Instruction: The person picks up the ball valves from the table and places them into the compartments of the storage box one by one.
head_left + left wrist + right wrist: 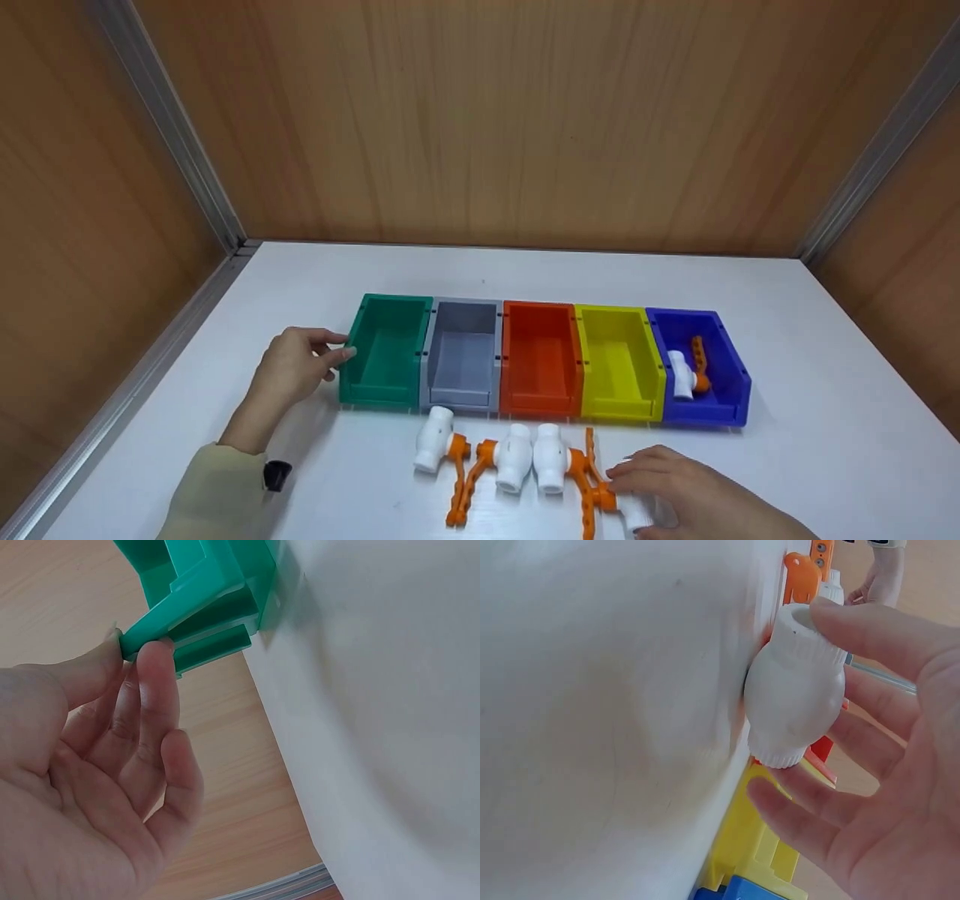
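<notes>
My left hand (296, 367) pinches the left rim of the green bin (380, 395) between thumb and fingers; the left wrist view shows the thumb and index finger at the edge of the green bin (191, 596). At the front right, my right hand (697, 487) holds a white ball valve with an orange handle (636, 513). In the right wrist view the thumb is on one end of the white valve body (795, 690), and fingers curl behind the other end. More such valves lie to its left: one (551, 459), its neighbour (514, 459) and another (434, 440).
Right of the green bin, joined in a row, stand a grey bin (459, 397), a red bin (540, 405), a yellow bin (621, 409) and a blue bin (705, 414). One valve (682, 375) lies in the blue bin. Wooden panels (480, 127) enclose the white table (525, 274).
</notes>
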Motion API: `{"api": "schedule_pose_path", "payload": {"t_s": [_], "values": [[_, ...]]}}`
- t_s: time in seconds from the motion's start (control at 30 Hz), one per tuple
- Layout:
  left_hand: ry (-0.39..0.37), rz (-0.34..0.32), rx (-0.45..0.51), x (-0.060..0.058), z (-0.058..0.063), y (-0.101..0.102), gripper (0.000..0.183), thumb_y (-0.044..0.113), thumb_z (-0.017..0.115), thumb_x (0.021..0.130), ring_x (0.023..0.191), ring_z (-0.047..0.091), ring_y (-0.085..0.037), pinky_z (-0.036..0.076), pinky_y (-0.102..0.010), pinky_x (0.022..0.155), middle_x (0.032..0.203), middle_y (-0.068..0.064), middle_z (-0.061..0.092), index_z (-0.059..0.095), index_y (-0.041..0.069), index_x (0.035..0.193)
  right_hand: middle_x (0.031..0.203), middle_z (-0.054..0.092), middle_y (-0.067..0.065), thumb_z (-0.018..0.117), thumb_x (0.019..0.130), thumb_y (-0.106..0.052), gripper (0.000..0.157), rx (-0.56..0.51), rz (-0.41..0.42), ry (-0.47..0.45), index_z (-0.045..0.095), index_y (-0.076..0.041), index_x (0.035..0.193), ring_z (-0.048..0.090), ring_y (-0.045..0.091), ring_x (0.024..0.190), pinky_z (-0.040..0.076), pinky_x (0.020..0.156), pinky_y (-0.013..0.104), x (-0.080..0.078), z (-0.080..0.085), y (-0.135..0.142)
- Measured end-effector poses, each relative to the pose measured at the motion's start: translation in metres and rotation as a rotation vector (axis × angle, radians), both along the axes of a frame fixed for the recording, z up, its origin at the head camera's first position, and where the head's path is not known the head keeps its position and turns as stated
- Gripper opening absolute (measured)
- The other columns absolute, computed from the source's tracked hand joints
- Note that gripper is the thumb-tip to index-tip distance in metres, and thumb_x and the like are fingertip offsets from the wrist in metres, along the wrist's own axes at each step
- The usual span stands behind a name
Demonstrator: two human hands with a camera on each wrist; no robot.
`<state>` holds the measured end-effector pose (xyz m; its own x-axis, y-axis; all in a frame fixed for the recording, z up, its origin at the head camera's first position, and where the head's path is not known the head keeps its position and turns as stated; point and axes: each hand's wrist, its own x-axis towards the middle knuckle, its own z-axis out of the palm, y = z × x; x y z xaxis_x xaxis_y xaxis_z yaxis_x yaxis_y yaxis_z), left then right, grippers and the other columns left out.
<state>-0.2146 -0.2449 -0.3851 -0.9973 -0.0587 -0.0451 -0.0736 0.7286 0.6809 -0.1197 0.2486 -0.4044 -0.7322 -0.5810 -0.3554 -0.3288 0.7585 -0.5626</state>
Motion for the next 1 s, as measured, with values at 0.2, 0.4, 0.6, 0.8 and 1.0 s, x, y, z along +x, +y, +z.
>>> {"api": "schedule_pose_path", "payload": {"t_s": [0.2,0.4,0.6,0.8,1.0], "values": [[-0.001,0.003,0.002,0.000,0.000,0.000,0.036,0.022,0.069,0.096,0.076,0.067,-0.020,0.049,-0.031,0.061,0.092,-0.010,0.064,0.067,0.002,0.126,0.133,0.058,-0.019,0.066,0.091,-0.054,0.046,0.034,0.092,0.094,0.061,-0.039,0.134,0.053,0.020,0.125,0.050,0.095,0.048,0.001,0.001,-0.003],[0.006,0.006,-0.022,0.000,0.001,0.001,0.036,0.023,0.068,0.097,0.076,0.067,-0.020,0.048,-0.032,0.060,0.091,-0.009,0.065,0.067,0.002,0.127,0.135,0.057,-0.017,0.064,0.094,-0.050,0.038,0.012,0.152,0.128,0.063,-0.040,0.131,0.051,0.025,0.128,0.050,0.094,0.047,0.001,0.001,-0.003],[-0.016,0.019,-0.024,0.001,0.001,0.002,0.036,0.022,0.067,0.097,0.075,0.066,-0.018,0.048,-0.032,0.060,0.090,-0.008,0.065,0.067,0.002,0.127,0.134,0.058,-0.016,0.066,0.094,-0.045,0.034,-0.010,0.131,0.109,0.064,-0.041,0.128,0.050,0.030,0.129,0.051,0.094,0.046,0.002,0.001,-0.001],[-0.019,0.015,-0.017,0.002,0.001,0.002,0.036,0.022,0.067,0.097,0.077,0.066,-0.019,0.049,-0.032,0.061,0.091,-0.009,0.065,0.066,0.002,0.127,0.136,0.056,-0.017,0.065,0.095,-0.044,0.034,-0.048,0.106,0.098,0.063,-0.043,0.129,0.048,0.027,0.130,0.050,0.094,0.047,0.004,0.004,0.003],[-0.018,0.015,-0.012,0.001,0.002,0.002,0.037,0.023,0.067,0.097,0.078,0.067,-0.021,0.049,-0.032,0.060,0.091,-0.009,0.064,0.066,0.002,0.128,0.138,0.054,-0.018,0.064,0.096,-0.044,0.031,-0.064,0.060,0.121,0.064,-0.044,0.127,0.044,0.030,0.133,0.050,0.095,0.046,0.006,0.011,0.006]]}}
